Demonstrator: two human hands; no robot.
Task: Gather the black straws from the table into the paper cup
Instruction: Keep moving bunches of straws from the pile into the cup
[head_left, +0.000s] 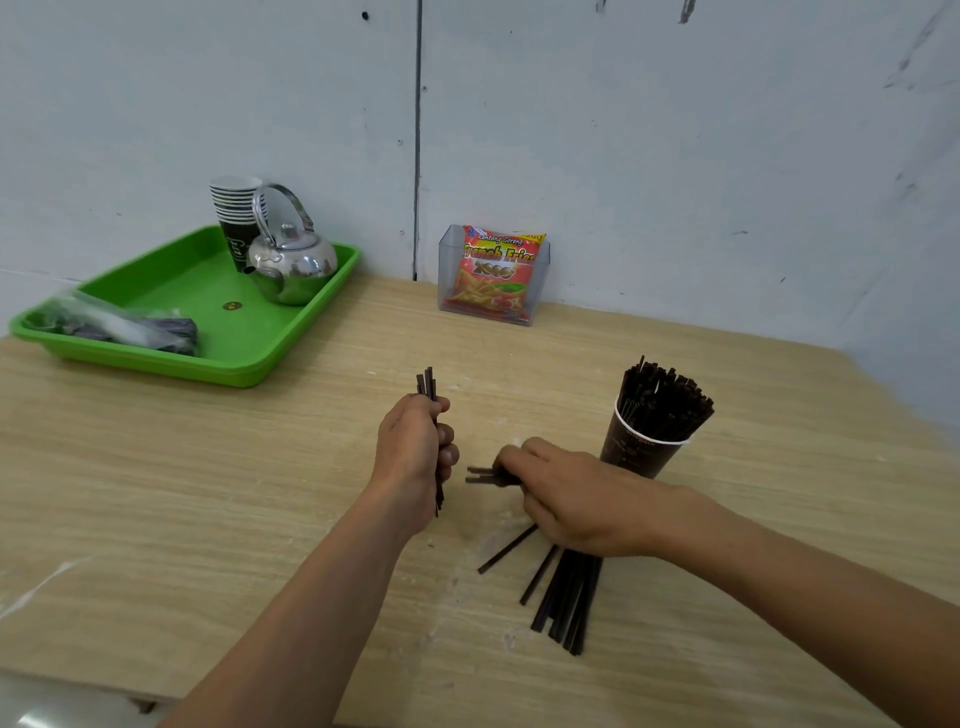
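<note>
The left hand (415, 447) grips a small bundle of black straws (427, 383) upright; the right hand (571, 493) closes on more straws lying on the tabletop (208, 493), beside the straw-filled paper cup (641, 449).

A small drinks or snack corner, perhaps in a canteen or kiosk, is suggested. A wood-grain table (260, 493) is set against bare, scuffed pale walls (675, 156). Beyond the left hand (415, 447), a green tray (234, 358) is seen, loaded with a steel kettle (293, 267), stacked paper cups (236, 208) and a bagged dark bundle (130, 327). Beyond both hands, a packet of French fries snacks (496, 273) is displayed in a clear holder (447, 270). Just past the right hand (576, 493), a paper cup (636, 454) is filled with black straws (662, 397).
</note>
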